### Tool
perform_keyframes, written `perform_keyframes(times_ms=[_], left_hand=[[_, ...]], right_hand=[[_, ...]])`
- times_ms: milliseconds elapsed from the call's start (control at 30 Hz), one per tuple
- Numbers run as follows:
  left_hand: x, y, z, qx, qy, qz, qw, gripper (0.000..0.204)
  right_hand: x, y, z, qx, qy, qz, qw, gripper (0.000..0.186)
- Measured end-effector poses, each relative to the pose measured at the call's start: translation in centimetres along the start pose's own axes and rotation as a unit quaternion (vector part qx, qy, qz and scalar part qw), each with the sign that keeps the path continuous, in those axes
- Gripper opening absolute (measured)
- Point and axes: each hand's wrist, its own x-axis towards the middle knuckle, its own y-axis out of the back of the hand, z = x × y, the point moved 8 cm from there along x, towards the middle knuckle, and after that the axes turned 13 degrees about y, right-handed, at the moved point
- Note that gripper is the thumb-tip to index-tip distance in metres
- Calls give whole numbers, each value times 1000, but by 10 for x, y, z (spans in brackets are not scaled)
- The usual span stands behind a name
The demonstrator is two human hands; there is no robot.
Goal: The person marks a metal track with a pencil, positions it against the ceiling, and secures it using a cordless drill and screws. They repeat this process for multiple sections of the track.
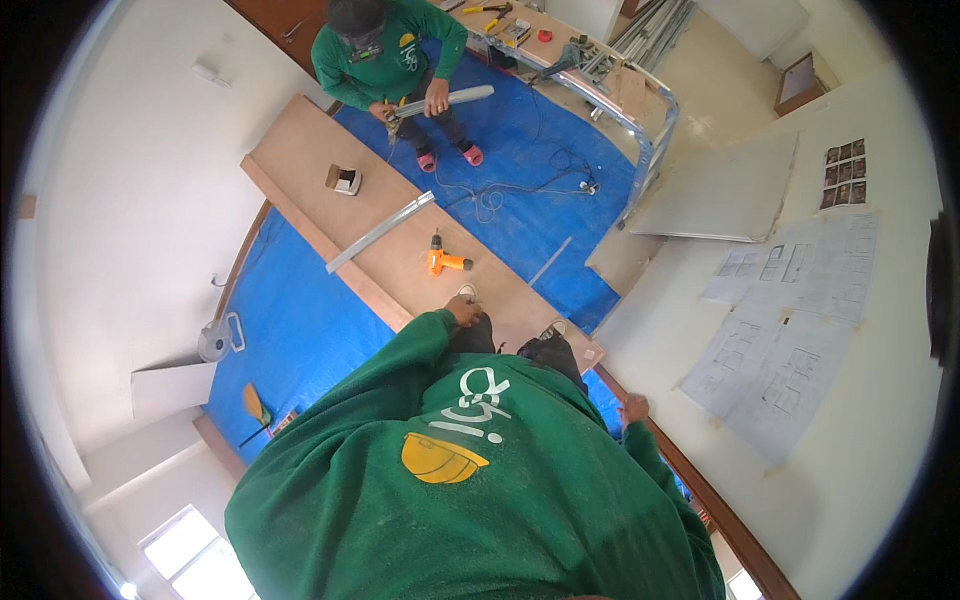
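Observation:
My left hand [463,310] hangs low at my left thigh, its fingers curled in; whatever they may hold is hidden. On my right, my right hand [635,408] is at the brown wooden rail [665,450] along the wall; its fingers are too small to make out. An orange cordless drill [441,257] lies on the wooden platform [400,240] just beyond my shoes. Farther left, a metal profile [380,232] lies across the platform. A small open box [343,180] stands beyond it.
A co-worker [390,60] in green holds a light-coloured metal profile [445,101]. Blue sheeting [290,320] covers the floor, with cables [500,195] on it. A workbench [600,80] holds tools. Paper drawings [790,310] hang on the right wall; a fan [214,341] stands left.

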Motion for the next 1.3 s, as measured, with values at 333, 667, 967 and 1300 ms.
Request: perform_keyframes(times_ms=[333, 667, 967, 1300], left_hand=[[16, 125, 11, 63, 24, 83, 994, 26], [20, 124, -23, 58, 49, 56, 996, 29], [-280, -25, 225, 107, -330, -53, 936, 38], [-663, -27, 305, -125, -809, 40, 573, 21]], right_hand=[[-24, -130, 22, -131, 91, 33, 987, 26], [6, -110, -72, 315, -90, 75, 942, 15], [2, -95, -202, 138, -42, -17, 989, 11], [59, -100, -217, 107, -50, -124, 985, 8]])
